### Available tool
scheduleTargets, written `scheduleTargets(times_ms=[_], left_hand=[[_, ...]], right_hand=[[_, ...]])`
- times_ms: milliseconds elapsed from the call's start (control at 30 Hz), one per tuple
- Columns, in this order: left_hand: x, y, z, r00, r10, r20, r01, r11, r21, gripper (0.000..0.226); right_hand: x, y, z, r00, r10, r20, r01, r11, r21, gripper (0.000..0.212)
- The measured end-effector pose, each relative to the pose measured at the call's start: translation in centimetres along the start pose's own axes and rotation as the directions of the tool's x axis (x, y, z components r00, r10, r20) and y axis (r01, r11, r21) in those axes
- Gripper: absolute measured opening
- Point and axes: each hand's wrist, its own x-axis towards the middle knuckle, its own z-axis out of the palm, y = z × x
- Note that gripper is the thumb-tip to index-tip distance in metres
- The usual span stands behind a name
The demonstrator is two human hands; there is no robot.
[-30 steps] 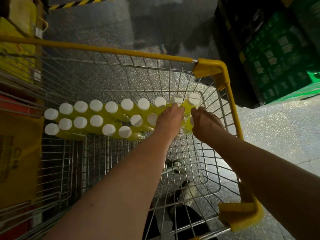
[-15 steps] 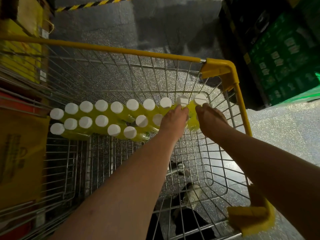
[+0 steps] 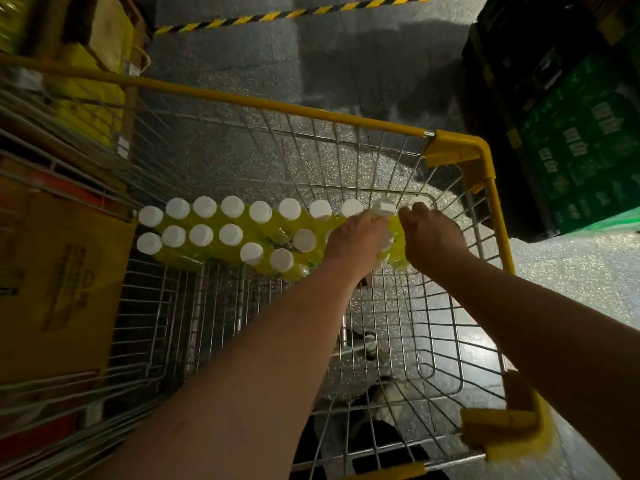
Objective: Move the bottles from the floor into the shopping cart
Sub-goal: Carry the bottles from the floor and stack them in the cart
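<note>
A: What's hidden?
B: The fingers of the left hand (image 3: 356, 237) and right hand (image 3: 431, 239); whether they grip, I cannot tell.
A: And the bottles (image 3: 266, 228)?
B: Standing in two rows along the shopping cart's (image 3: 277, 108) far wall, the rightmost between both hands. I count seventeen white caps; others are covered.

Bottles (image 3: 204, 206) line the shopping cart's (image 3: 277, 103) far end; nearer floor lies free.
</note>
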Motion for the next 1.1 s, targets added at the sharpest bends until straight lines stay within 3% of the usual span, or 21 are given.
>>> scheduleTargets(times_ms=[133,233,467,700,867,1100], left_hand=[[-2.1,-2.4,-1.3,0.995,-0.064,-0.081,0.067,0.997,0.031,0.045],[-4.1,-5.0,-1.8,0.991,-0.109,-0.075,0.115,0.989,0.091,0.043],[-6.5,-10.6,-0.6,0.959,-0.263,0.109,0.238,0.950,0.204,0.051],[-5.8,-12.9,1.6,0.984,-0.179,0.019,0.171,0.964,0.203,0.038],[-4.6,-13.7,2.4,0.982,-0.171,0.085,0.148,0.963,0.225,0.029],[-4.0,-13.1,1.8,0.968,-0.216,0.124,0.198,0.969,0.146,0.019]], right_hand=[[0.0,-3.0,-1.6,0.992,-0.110,-0.064,0.111,0.993,0.025,0.030],[0.4,-5.7,-1.5,0.980,-0.196,-0.037,0.197,0.980,0.031,0.030],[1.7,-11.0,0.5,0.954,-0.300,0.006,0.300,0.953,-0.039,0.034],[3.3,-13.0,2.5,0.961,-0.271,0.048,0.275,0.945,-0.176,0.044],[4.5,-13.6,3.6,0.964,-0.248,0.090,0.262,0.942,-0.210,0.052],[4.0,-12.6,3.6,0.972,-0.226,0.057,0.232,0.963,-0.137,0.038]])
